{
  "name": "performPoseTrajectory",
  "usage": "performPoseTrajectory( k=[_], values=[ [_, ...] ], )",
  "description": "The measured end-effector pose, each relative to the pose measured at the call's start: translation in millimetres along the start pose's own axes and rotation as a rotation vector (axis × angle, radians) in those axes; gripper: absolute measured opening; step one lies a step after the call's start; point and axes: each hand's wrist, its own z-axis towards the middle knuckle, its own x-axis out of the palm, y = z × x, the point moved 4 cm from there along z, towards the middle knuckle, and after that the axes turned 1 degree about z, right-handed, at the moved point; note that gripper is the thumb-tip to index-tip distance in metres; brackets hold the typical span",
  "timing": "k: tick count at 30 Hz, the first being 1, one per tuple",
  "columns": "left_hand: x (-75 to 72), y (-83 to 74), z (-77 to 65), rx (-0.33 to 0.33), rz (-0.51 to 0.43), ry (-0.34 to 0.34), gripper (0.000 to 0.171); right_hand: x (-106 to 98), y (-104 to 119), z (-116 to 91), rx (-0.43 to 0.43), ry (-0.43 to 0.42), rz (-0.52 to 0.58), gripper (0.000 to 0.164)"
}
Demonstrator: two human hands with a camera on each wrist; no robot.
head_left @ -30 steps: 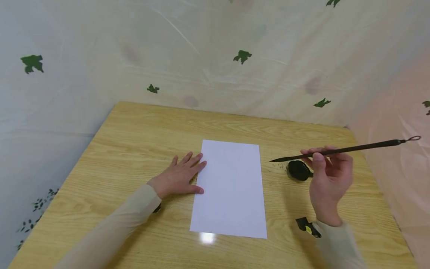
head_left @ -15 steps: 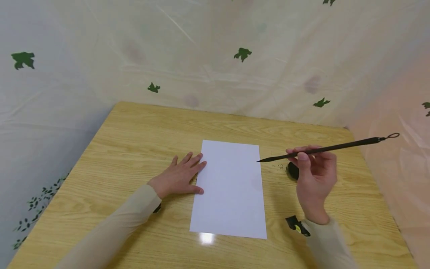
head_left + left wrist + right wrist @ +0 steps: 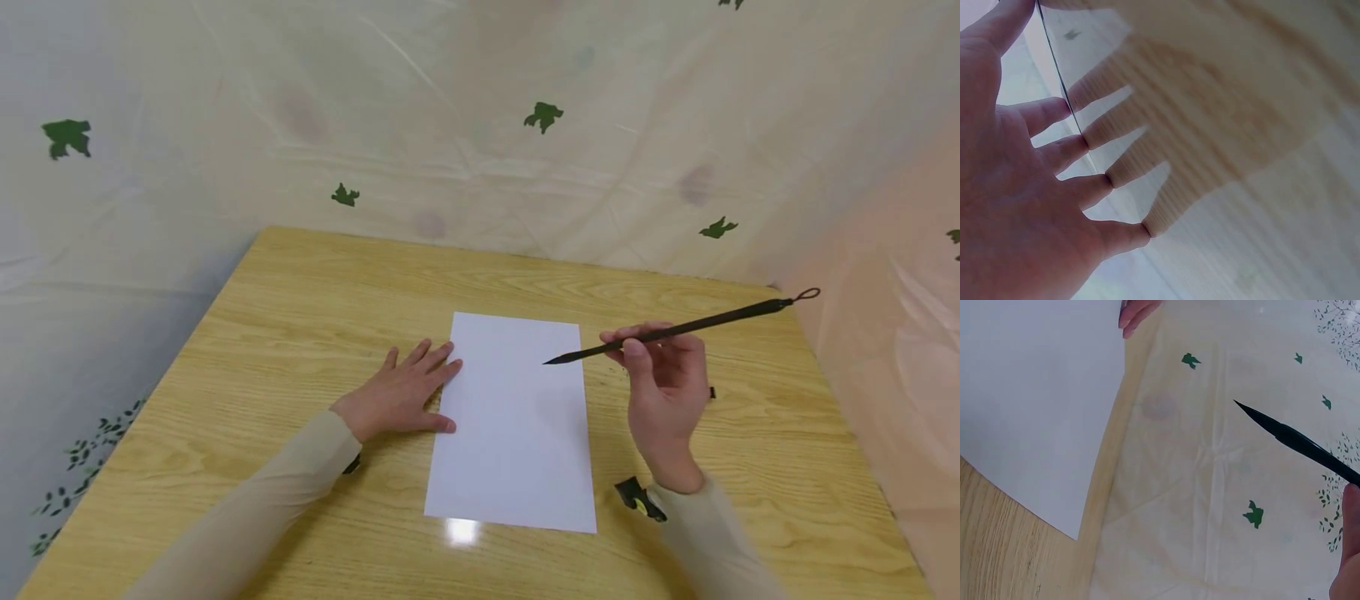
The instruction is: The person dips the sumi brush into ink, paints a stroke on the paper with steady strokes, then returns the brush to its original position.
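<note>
A blank white sheet of paper [image 3: 510, 433] lies on the wooden table. My left hand [image 3: 397, 396] rests flat at its left edge, fingers spread, with fingertips and thumb tip over the margin; the left wrist view shows the same spread fingers [image 3: 1125, 236] touching the surface. Between thumb and fingers, my right hand [image 3: 667, 404] pinches a dark ink brush [image 3: 712, 321] by its handle. The brush slants, its pointed dark tip above the upper right part of the paper. In the right wrist view the brush tip [image 3: 1260, 417] appears apart from the sheet.
Behind the right hand, only a small end of a black dish [image 3: 712, 392] shows, with dark specks on the table [image 3: 300, 283] nearby. A pale curtain [image 3: 450, 100] with green bird shapes hangs round the table's back and sides.
My right hand has carried the brush leftward, from beside the black dish to over the paper. The dish has become mostly hidden behind that hand. The left hand and sheet stay put.
</note>
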Motion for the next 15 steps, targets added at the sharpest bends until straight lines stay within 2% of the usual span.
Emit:
performPoseTrajectory(
  k=[15],
  values=[
    [3.8, 1.0, 3.4, -0.006, 0.007, 0.003, 0.096, 23.7, -19.4, -8.5, 0.056, 0.125, -0.097, 0.035]
  ],
)
